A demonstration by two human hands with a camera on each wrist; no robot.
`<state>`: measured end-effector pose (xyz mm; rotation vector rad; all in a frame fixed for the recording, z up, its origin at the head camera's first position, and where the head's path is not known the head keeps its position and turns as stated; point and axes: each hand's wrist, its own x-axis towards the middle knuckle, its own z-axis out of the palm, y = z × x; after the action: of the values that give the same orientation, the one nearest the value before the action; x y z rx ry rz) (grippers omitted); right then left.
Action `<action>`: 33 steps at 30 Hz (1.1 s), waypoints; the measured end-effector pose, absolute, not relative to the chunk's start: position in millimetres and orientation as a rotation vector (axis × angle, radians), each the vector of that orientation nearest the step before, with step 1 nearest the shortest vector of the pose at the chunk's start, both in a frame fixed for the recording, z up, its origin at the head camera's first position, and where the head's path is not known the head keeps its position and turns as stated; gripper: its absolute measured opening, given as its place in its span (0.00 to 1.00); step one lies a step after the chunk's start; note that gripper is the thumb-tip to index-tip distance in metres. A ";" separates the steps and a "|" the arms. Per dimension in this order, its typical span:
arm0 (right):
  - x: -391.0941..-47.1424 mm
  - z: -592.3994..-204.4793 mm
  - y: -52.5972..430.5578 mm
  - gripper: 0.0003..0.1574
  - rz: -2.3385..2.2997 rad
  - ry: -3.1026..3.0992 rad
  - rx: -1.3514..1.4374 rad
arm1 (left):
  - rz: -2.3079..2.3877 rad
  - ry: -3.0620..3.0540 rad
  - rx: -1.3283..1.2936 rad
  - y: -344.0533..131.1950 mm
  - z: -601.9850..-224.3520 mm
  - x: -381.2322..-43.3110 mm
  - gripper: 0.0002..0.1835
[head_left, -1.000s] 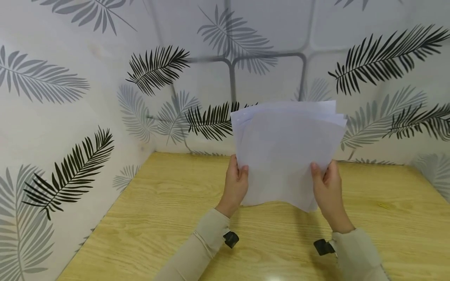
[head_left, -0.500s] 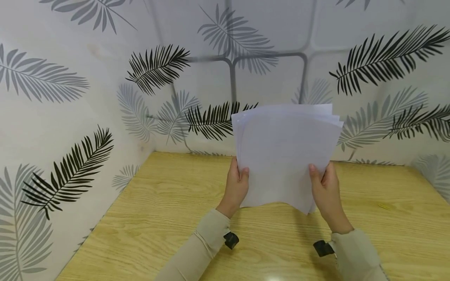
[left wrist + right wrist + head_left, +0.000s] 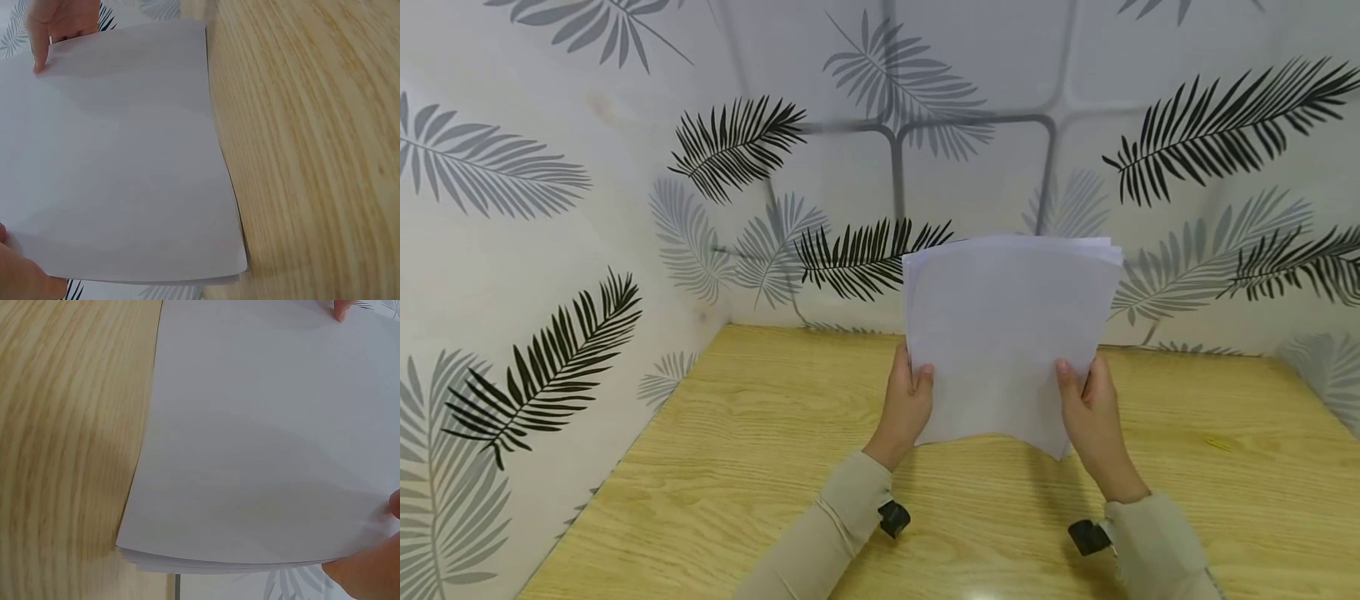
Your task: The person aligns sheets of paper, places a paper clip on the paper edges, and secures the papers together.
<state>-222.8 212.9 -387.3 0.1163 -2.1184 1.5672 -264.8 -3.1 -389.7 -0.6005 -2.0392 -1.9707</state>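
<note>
Both hands hold up a stack of white paper sheets point(image 3: 1000, 333) over the table. My left hand point(image 3: 907, 400) grips the stack's left edge, thumb on the front sheet and fingers behind. On the opposite edge my right hand point(image 3: 1093, 417) grips in the same way. The stack stands tilted, its lower edge wavy and close over the wood. At the upper corners the sheets fan apart slightly. In the right wrist view, several sheet edges show under the top sheet of the paper stack point(image 3: 250, 437). The fingers behind the paper are mostly hidden.
The wood-grain table point(image 3: 737, 467) runs back to walls covered with leaf-patterned paper point(image 3: 550, 250). A small yellow paper clip-like piece point(image 3: 1218, 443) lies on the table at the right. A dark wrist camera point(image 3: 893, 518) sits at the left cuff.
The paper stack has come down slightly in both hands. Its sheets, more fanned at the top before, are now closer to even, and the hands are a little nearer each other.
</note>
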 end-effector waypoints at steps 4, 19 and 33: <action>-225.1 -392.5 215.0 0.27 1.582 -2.131 0.108 | -1.957 -2.068 -0.570 -2.6 -391.8 -263.9 0.20; -228.8 -401.5 222.8 0.25 1.621 -2.182 0.107 | -1.977 -2.162 -0.523 -8.4 -397.8 -270.2 0.20; -238.6 -365.6 247.4 0.17 1.738 -2.140 0.484 | -2.155 -2.006 -0.844 -26.7 -358.7 -283.8 0.19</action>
<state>-238.6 247.4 -365.6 0.4840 -2.1399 1.7377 -283.8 -26.7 -358.7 -0.8444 -2.0056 -2.1554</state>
